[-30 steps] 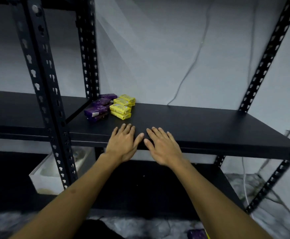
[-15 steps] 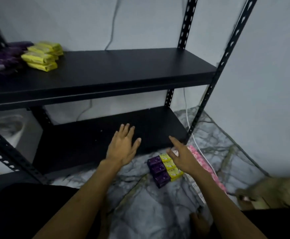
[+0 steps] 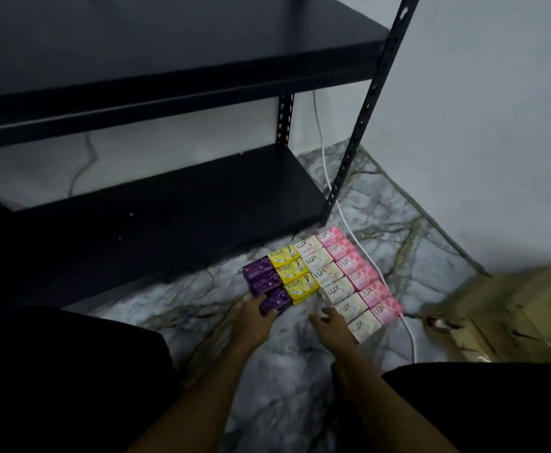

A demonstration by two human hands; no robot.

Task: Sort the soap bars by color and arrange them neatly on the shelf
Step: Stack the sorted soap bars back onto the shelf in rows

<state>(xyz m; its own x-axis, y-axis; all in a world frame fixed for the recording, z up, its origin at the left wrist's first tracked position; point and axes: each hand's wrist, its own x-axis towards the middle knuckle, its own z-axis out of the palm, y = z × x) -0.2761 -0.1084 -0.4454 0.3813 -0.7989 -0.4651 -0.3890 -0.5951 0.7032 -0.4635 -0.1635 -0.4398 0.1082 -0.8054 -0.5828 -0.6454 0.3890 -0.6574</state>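
My left hand (image 3: 251, 325) curls its fingers around the nearest purple soap bar (image 3: 275, 300), at the near-left corner of the block of soap bars on the marble floor (image 3: 284, 387). My right hand (image 3: 333, 325) hovers just beside the block's near edge, fingers loosely bent and holding nothing, close to the nearest cream soap bar (image 3: 364, 326). The block lies in four touching rows by colour: purple soap bars (image 3: 262, 276), yellow soap bars (image 3: 292, 273), cream soap bars (image 3: 329, 276) and pink soap bars (image 3: 356, 269). The black shelf (image 3: 169, 207) stands just beyond the block, its lowest board bare and its front-right post (image 3: 362, 125) planted near the block's far corner. A white cable (image 3: 343, 217) runs along the pink side of the block, touching or almost touching it. A cardboard box (image 3: 513, 312) sits to the right of the block, well apart. Bare floor lies between the block and my knees.
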